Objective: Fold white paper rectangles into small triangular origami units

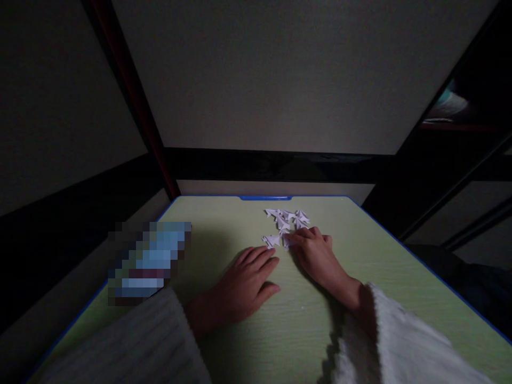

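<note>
Several small white folded paper figures [282,222] lie in a loose cluster on the pale green tabletop [256,352]. My left hand [250,282] rests palm down with its fingers stretched out, holding nothing. Its fingertips are beside a single folded figure [271,241] at the near left of the cluster. At the cluster's near edge, my right hand [314,250] has curled fingers, with the index finger on another white folded paper figure [286,242]. The right thumb is hidden behind the hand, and the hand covers part of that figure.
On the left of the table lies a pixelated, bluish object [154,261]. The table has a blue rim with a raised blue piece [266,198] at the far edge. Pale panels [280,80] rise behind it. A dark shelf holding a light bundle [452,104] is at the right.
</note>
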`<state>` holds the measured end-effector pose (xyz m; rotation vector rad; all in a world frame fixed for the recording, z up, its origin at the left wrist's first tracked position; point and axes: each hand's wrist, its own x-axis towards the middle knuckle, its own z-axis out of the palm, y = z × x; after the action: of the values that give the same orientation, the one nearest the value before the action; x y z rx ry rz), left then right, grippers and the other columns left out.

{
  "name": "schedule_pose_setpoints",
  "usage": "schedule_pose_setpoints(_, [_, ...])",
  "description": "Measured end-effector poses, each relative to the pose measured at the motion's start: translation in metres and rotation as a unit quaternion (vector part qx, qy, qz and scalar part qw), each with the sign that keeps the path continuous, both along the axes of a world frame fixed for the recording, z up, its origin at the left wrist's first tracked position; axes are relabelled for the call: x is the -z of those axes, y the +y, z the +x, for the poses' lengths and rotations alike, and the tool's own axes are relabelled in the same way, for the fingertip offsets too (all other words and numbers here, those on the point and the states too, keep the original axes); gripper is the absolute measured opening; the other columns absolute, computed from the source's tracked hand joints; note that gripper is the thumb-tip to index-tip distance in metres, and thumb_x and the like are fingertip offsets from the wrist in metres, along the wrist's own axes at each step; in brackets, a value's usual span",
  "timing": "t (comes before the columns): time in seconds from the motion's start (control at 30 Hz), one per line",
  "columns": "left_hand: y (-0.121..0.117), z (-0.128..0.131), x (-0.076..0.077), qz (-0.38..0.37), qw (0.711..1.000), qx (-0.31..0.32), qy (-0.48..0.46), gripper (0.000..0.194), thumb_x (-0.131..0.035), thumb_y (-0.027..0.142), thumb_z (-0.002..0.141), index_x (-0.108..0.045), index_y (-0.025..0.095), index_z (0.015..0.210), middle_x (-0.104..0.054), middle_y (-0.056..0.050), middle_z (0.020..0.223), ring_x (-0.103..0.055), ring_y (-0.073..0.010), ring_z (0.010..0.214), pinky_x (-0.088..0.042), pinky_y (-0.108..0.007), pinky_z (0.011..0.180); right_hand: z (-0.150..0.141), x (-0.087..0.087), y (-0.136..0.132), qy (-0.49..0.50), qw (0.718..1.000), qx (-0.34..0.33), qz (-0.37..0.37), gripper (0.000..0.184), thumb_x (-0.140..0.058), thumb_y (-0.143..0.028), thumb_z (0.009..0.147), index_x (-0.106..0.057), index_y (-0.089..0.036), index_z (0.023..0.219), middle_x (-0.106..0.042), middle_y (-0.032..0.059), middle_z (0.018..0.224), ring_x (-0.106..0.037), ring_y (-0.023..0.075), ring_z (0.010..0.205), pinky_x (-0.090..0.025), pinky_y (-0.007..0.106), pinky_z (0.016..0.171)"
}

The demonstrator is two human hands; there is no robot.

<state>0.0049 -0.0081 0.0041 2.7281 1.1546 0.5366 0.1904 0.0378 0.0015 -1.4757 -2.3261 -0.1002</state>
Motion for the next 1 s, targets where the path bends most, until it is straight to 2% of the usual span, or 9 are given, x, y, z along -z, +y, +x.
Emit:
schedule_pose_setpoints(0.2, [0.016, 0.000, 0.004, 0.021, 0.999, -0.030, -0.019, 0.040, -0.041, 0.027, 0.079, -0.041, 0.013, 0.116, -0.042, -0.011, 0.125, -0.031, -0.0184, 0.117, -0.024, -0.034, 0.098, -0.001, 0.000, -0.001, 0.014, 1.000, -0.006, -0.011, 0.031, -0.042, -0.008, 0.076, -0.060, -0.026, 0.093, -0.059, 0.0060, 0.090, -0.045, 0.0239, 0.084, -0.023, 0.031, 0.060])
schedule_pose_setpoints(0.27, [0.022, 0.001, 0.008, 0.013, 0.999, -0.037, -0.005, 0.043, -0.039, 0.031, 0.080, -0.039, 0.012, 0.118, -0.041, -0.011, 0.126, -0.032, -0.0194, 0.117, -0.024, -0.037, 0.098, -0.001, 0.001, -0.001, 0.026, 0.999, -0.012, -0.016, 0.030, -0.043, -0.009, 0.076, -0.061, -0.026, 0.092, -0.059, 0.0062, 0.089, -0.047, 0.0235, 0.084, -0.024, 0.031, 0.061])
schedule_pose_setpoints(0.37, [0.027, 0.003, 0.011, 0.018, 0.996, -0.087, -0.006, 0.044, -0.038, 0.034, 0.080, -0.040, 0.011, 0.117, -0.038, -0.013, 0.128, -0.030, -0.0237, 0.118, -0.021, -0.044, 0.097, -0.002, 0.003, -0.001, 0.051, 0.998, -0.024, -0.028, 0.030, -0.045, -0.008, 0.075, -0.061, -0.026, 0.093, -0.059, 0.0061, 0.088, -0.048, 0.0233, 0.086, -0.027, 0.033, 0.065])
schedule_pose_setpoints(0.47, [0.028, 0.007, 0.010, 0.020, 0.991, -0.112, -0.071, 0.039, -0.043, 0.027, 0.077, -0.045, 0.011, 0.112, -0.039, -0.014, 0.126, -0.031, -0.0240, 0.117, -0.024, -0.042, 0.096, -0.004, 0.004, -0.003, 0.096, 0.993, -0.041, -0.049, 0.031, -0.046, -0.007, 0.074, -0.061, -0.024, 0.095, -0.059, 0.0064, 0.090, -0.050, 0.0221, 0.086, -0.031, 0.034, 0.068])
schedule_pose_setpoints(0.53, [0.026, 0.011, 0.010, 0.001, 0.982, -0.120, -0.149, 0.030, -0.045, 0.019, 0.076, -0.051, 0.014, 0.104, -0.049, -0.012, 0.117, -0.041, -0.0205, 0.109, -0.031, -0.037, 0.092, -0.006, 0.004, -0.004, 0.132, 0.987, -0.061, -0.069, 0.030, -0.047, -0.007, 0.074, -0.061, -0.022, 0.095, -0.058, 0.0069, 0.090, -0.051, 0.0199, 0.084, -0.035, 0.034, 0.070])
schedule_pose_setpoints(0.6, [0.023, 0.016, 0.010, -0.041, 0.967, -0.133, -0.214, 0.021, -0.046, 0.014, 0.073, -0.056, 0.016, 0.092, -0.059, -0.009, 0.097, -0.051, -0.0178, 0.093, -0.039, -0.033, 0.083, -0.008, 0.004, -0.006, 0.166, 0.978, -0.089, -0.088, 0.028, -0.048, -0.007, 0.073, -0.062, -0.020, 0.094, -0.058, 0.0070, 0.088, -0.052, 0.0180, 0.081, -0.038, 0.032, 0.071])
schedule_pose_setpoints(0.7, [0.021, 0.020, 0.011, -0.105, 0.943, -0.165, -0.270, 0.009, -0.051, 0.013, 0.068, -0.057, 0.016, 0.074, -0.061, -0.004, 0.077, -0.054, -0.0163, 0.076, -0.043, -0.030, 0.072, -0.012, 0.004, -0.009, 0.212, 0.964, -0.122, -0.104, 0.027, -0.050, -0.007, 0.071, -0.063, -0.020, 0.092, -0.058, 0.0065, 0.085, -0.052, 0.0169, 0.079, -0.041, 0.031, 0.072])
schedule_pose_setpoints(0.83, [0.024, 0.020, 0.011, -0.182, 0.890, -0.217, -0.356, 0.008, -0.054, 0.008, 0.060, -0.052, 0.015, 0.062, -0.057, 0.000, 0.065, -0.054, -0.0131, 0.065, -0.044, -0.024, 0.059, -0.019, 0.004, -0.014, 0.275, 0.945, -0.129, -0.121, 0.027, -0.053, -0.005, 0.068, -0.064, -0.020, 0.088, -0.058, 0.0065, 0.085, -0.052, 0.0167, 0.080, -0.042, 0.032, 0.074])
schedule_pose_setpoints(1.0, [0.023, 0.017, 0.004, -0.268, 0.803, -0.203, -0.492, 0.019, -0.060, 0.009, 0.054, -0.045, 0.015, 0.062, -0.053, 0.004, 0.060, -0.057, -0.0110, 0.059, -0.044, -0.021, 0.056, -0.027, 0.002, -0.017, 0.398, 0.896, -0.113, -0.161, 0.023, -0.059, -0.009, 0.065, -0.065, -0.018, 0.085, -0.059, 0.0060, 0.083, -0.053, 0.0158, 0.078, -0.044, 0.031, 0.072])
